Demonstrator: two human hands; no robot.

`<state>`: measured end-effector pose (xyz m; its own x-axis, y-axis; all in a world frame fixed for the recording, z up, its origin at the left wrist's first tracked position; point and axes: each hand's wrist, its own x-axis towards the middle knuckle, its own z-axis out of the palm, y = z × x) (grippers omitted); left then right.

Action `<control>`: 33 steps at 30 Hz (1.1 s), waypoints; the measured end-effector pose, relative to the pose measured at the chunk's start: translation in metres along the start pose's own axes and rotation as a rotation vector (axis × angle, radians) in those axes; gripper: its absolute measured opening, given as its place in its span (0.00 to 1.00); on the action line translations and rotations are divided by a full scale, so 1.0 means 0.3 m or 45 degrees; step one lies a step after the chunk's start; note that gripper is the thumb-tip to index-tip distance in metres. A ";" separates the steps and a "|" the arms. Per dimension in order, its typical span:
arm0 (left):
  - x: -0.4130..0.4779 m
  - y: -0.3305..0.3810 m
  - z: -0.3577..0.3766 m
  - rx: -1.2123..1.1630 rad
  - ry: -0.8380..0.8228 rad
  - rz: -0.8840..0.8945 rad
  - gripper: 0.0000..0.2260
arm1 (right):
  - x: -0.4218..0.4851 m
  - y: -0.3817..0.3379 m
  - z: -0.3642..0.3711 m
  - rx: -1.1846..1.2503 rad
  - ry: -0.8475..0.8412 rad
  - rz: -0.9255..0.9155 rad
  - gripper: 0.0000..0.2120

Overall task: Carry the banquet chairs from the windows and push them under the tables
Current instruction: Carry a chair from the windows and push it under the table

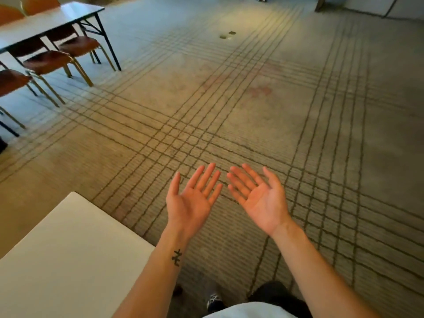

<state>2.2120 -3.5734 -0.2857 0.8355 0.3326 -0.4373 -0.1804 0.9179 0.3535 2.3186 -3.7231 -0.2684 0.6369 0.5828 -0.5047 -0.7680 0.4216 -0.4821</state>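
My left hand (pixel 193 198) and my right hand (pixel 259 196) are held out side by side over the carpet, palms up, fingers straight, holding nothing. At the far left stands a white folding table (pixel 43 21) with dark legs. Orange banquet chairs with gold legs are tucked under its near side, one (pixel 79 45) at the right end, another (pixel 46 61) beside it, a third (pixel 10 80) cut by the frame edge. Two orange chair backs (pixel 41 3) rise behind the table. No chair is near my hands.
A second white table (pixel 68 253) has its corner at my lower left, close to my left forearm. Beige carpet (pixel 252 99) with dark grid lines spreads ahead. Two small floor plates (pixel 227 35) lie far off. A pale wall or door (pixel 378 5) is at top right.
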 end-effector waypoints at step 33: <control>2.094 1.040 0.692 -0.173 -0.010 0.184 0.30 | 2.245 -0.872 1.016 -0.142 -0.299 0.107 0.26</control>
<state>2.7881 -3.1229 -0.2784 0.7996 0.4620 -0.3837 -0.3667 0.8815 0.2973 2.9276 -3.2293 -0.2640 0.5280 0.7630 -0.3728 -0.7969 0.2933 -0.5282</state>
